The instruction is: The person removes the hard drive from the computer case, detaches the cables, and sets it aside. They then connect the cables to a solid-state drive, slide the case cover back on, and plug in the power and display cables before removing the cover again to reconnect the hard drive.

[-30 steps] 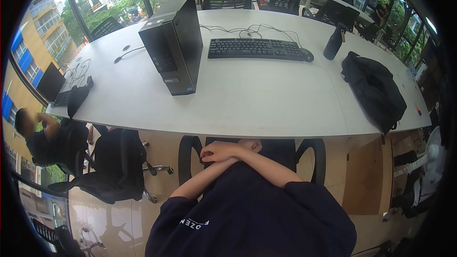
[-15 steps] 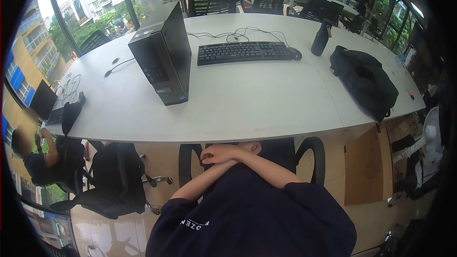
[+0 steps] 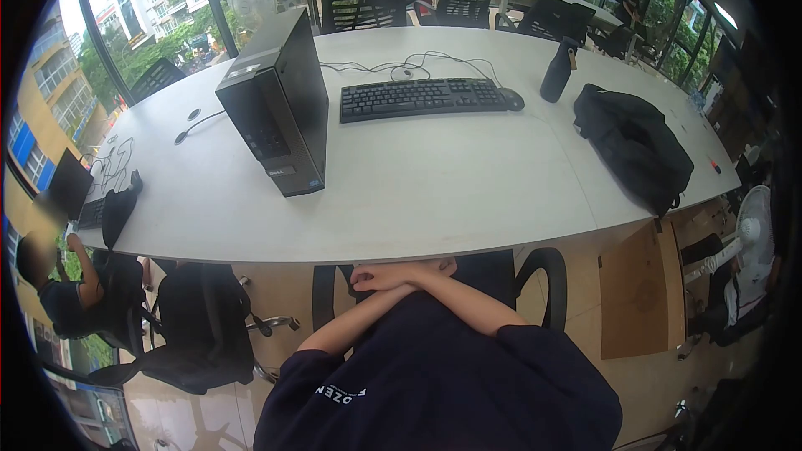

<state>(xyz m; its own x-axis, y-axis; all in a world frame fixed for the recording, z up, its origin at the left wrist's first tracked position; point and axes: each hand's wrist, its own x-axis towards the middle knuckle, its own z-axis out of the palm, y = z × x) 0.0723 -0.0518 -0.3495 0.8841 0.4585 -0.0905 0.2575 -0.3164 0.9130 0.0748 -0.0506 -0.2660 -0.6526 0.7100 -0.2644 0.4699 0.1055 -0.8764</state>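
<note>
My forearms cross at the wrists in front of the dark shirt, just below the near edge of the white table [image 3: 468, 209]. My right hand [image 3: 380, 276] lies on the left side, over my left wrist, with its fingers curled in and nothing visible in them. Past the crossing, on the right side, my left hand [image 3: 441, 266] shows only in part beneath my right wrist. Its visible fingers look curled, with no object seen in them. Neither hand touches anything on the table.
On the table are a black computer tower [image 3: 280, 108], keyboard [image 3: 422, 98], mouse [image 3: 512, 99], dark bottle [image 3: 557, 71] and black bag [image 3: 635, 142]. A person [image 3: 71, 284] sits at the left by a laptop [image 3: 68, 182]. A cardboard box [image 3: 639, 292] stands at the right.
The view has shifted slightly, so the table's near edge and both hands appear a little lower. My arms stay crossed in the same pose.
</note>
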